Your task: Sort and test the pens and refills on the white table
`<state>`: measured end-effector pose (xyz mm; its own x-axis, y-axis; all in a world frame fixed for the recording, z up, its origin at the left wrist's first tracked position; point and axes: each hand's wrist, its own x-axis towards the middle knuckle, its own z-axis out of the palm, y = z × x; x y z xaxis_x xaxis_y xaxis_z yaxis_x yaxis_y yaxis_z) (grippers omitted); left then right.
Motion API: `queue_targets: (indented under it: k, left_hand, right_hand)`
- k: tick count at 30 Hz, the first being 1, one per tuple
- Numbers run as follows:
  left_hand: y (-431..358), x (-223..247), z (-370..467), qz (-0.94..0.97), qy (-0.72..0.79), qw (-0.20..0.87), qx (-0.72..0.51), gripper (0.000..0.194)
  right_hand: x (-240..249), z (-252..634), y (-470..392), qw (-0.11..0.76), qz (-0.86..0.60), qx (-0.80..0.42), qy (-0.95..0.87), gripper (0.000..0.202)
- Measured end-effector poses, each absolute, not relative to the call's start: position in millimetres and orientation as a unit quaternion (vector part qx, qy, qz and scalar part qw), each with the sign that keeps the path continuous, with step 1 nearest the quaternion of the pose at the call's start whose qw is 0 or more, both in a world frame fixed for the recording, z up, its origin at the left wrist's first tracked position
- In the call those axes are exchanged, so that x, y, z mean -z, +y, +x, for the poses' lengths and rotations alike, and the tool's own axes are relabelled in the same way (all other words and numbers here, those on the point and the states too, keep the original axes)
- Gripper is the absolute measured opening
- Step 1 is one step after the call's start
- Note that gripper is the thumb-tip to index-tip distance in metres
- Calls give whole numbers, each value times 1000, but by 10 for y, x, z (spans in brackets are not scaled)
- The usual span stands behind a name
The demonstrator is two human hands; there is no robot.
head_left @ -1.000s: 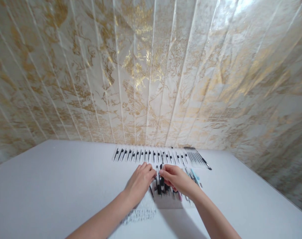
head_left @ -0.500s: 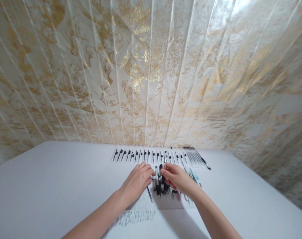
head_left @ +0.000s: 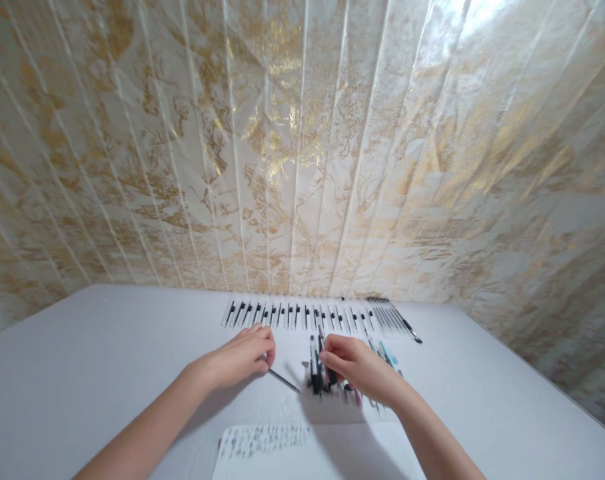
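Note:
My left hand (head_left: 250, 353) is closed around one end of a thin dark rod (head_left: 285, 381), which looks like a pen refill; its other end points toward the pile of pens. My right hand (head_left: 350, 360) pinches a slim pen (head_left: 321, 331) over that pile, its fingers hiding most of it. Beneath lie several clear and black pens (head_left: 313, 367), bunched together and partly covered by the right hand. To the right of this hand, a light blue pen (head_left: 390, 352) lies among other loose pens.
A row of clear pen barrels with black clips (head_left: 289, 313) runs along the back of the white table (head_left: 107, 360). Thin grey rods (head_left: 385, 312) and a dark brush-like tool (head_left: 411, 329) lie at its right end. Handwritten paper (head_left: 270, 440) lies in front. A gold-patterned curtain (head_left: 282, 147) hangs behind.
My left hand has moved left, away from the pile, with the thin dark rod in it. My right hand stays over the pile, and the pen in its fingers has shifted left and down.

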<state>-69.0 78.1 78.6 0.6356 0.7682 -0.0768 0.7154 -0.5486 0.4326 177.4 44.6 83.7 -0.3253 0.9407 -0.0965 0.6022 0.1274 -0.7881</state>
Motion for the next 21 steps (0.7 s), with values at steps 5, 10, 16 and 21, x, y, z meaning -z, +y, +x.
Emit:
queue_targets:
  k: [5, 10, 16, 21]
  left_hand:
    - [817, -761, -845, 860, 444, 244, -58, 17]
    - [771, -710, -699, 868, 442, 210, -83, 28]
    - [777, -738, -736, 875, 437, 198, -55, 15]
    - [782, -735, -758, 878, 440, 172, -83, 31]
  right_hand:
    - [-996, 1808, 368, 179, -544, -299, -764, 14]
    - [-1031, 1824, 358, 190, -536, -292, -769, 17]
    - [-977, 1850, 391, 212, -532, -339, -746, 17]
    - [-931, 1847, 421, 232, -521, -370, -733, 18]
